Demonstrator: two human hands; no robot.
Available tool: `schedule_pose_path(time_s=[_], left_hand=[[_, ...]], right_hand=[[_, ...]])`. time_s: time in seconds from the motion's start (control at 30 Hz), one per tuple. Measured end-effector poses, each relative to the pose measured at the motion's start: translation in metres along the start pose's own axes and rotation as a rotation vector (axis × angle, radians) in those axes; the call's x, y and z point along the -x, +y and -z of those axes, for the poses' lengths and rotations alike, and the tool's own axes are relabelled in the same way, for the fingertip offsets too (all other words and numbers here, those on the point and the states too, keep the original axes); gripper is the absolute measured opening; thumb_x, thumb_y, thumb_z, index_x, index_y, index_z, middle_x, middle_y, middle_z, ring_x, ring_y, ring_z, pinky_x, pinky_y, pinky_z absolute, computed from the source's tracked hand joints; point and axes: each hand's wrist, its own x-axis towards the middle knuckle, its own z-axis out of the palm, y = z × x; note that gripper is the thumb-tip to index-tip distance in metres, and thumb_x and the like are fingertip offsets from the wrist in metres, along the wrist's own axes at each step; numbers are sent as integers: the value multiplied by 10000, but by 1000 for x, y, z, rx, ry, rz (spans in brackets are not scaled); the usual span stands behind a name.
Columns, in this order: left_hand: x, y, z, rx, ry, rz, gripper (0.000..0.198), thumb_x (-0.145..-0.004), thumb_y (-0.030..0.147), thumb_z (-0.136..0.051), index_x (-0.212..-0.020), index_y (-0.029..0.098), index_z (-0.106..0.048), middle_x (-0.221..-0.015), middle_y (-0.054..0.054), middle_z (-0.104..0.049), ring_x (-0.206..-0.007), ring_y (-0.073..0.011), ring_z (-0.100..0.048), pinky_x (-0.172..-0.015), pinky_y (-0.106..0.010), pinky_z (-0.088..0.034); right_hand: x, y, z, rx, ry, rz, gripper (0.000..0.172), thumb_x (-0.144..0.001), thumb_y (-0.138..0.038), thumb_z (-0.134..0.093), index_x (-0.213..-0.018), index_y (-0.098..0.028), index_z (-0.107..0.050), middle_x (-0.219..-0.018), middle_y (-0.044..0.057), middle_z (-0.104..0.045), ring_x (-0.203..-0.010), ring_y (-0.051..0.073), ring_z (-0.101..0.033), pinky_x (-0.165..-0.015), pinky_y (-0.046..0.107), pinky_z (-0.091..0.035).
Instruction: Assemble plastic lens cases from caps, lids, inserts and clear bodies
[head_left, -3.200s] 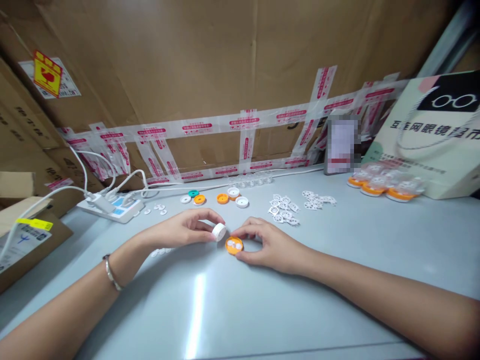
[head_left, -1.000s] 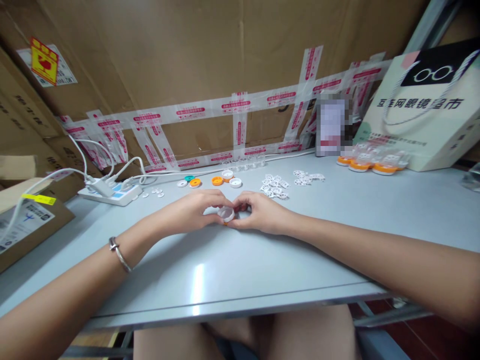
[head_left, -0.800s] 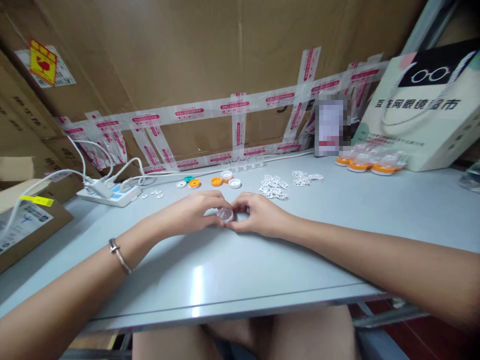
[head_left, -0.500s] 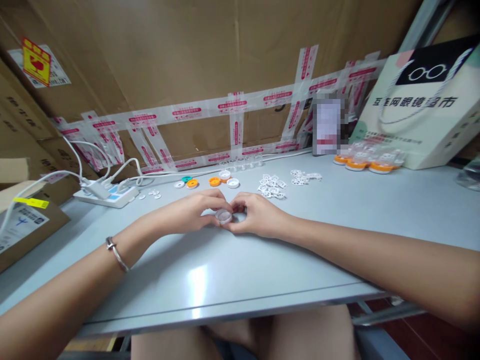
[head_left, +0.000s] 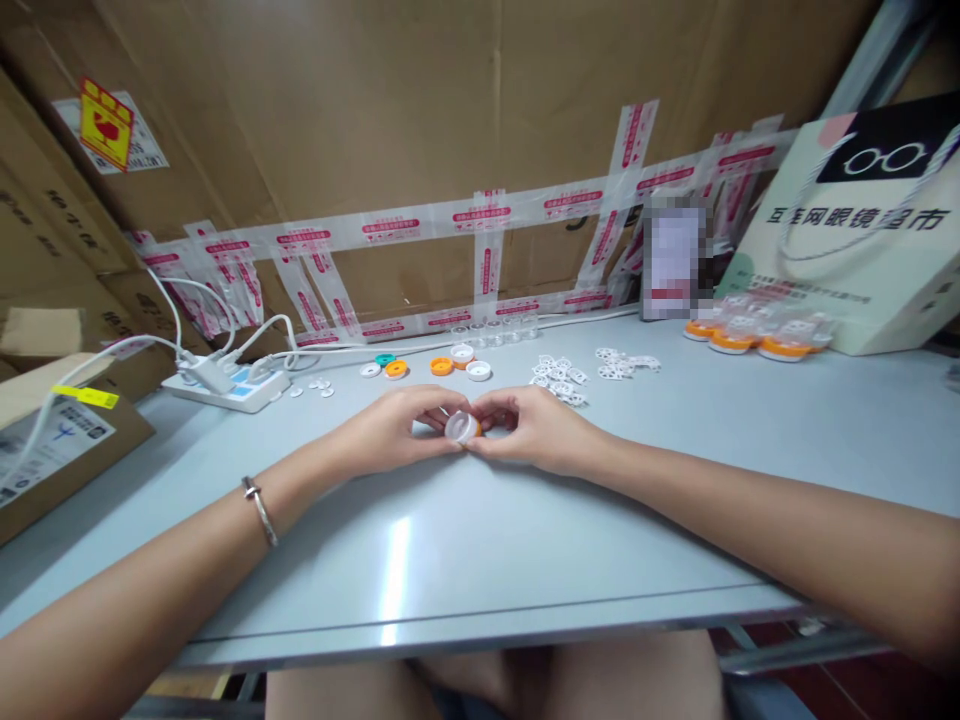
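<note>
White cup (head_left: 460,428), perhaps, and "眼镜" bag (head_left: 855,280)

held piece (head_left: 460,429) between power strip (head_left: 244,392) and bag (head_left: 840,270)

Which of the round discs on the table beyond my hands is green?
The green disc at the back of the cluster nearer the power strip, behind a white disc and an orange disc; the others are white or orange.

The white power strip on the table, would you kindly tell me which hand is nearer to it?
Left. The left hand is to the right of the power strip and nearer the viewer; the right hand is farther right, across the round piece both hold.
</note>
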Motion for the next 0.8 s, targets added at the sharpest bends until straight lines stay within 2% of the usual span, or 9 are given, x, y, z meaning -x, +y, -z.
schedule_pose_path(time_s=[0.07,0.17,0.27,0.4,0.53,0.67,0.8], left_hand=[[1,-4,-6,58,67,1,261,-768,247,-605,-1008,146,-582,-943,-53,-633,-798,-125,-625,-750,-247,-528],[2,-7,-11,132,145,25,242,-760,240,-610,-974,133,-572,-915,-53,-632,-792,-129,-639,-765,-262,-544],[1,-6,-11,182,238,33,268,-754,245,-624,-986,131,-552,-915,-59,-642,-785,-135,-649,-760,-276,-558],[0,-1,-8,151,347,-1,309,-742,240,-644,-1012,122,-551,-977,-87,-648,-799,-144,-652,-791,-300,-558],[0,-1,-8,103,384,-69,302,-760,217,-626,-1040,129,-555,-997,-94,-647,-828,-152,-648,-802,-310,-558],[1,-3,-10,60,413,-131,313,-774,190,-613,-1074,136,-540,-998,-89,-644,-839,-141,-641,-799,-293,-555],[1,0,-7,-62,410,-165,307,-790,183,-600,-1091,153,-544,-1035,-85,-643,-883,-150,-628,-811,-297,-536]], right_hand=[[-1,0,1,-141,-2,-60,222,-627,-201,-667,-843,-151,-681,-821,35,-701,-765,142,-631,-740,263,-479],[-3,-1,1,-343,61,-197,280,-580,-160,-727,-854,-157,-668,-791,32,-710,-767,147,-652,-777,284,-496],[-4,-4,1,-578,119,-301,339,-619,-128,-721,-944,-179,-637,-734,4,-710,-703,113,-653,-776,276,-511],[-2,-9,3,-883,96,-359,200,-733,-135,-644,-931,-162,-650,-774,15,-714,-740,92,-662,-812,240,-519],[-2,-11,3,-1027,41,-399,116,-789,-141,-590,-867,-133,-676,-864,47,-716,-790,104,-667,-841,235,-520],[-1,-13,1,-1102,33,-439,130,-807,-141,-571,-888,-117,-671,-893,69,-714,-811,127,-673,-863,268,-521],[0,-11,0,-1162,24,-398,153,-801,-177,-592,-925,-136,-672,-938,65,-709,-859,136,-668,-892,288,-509]])
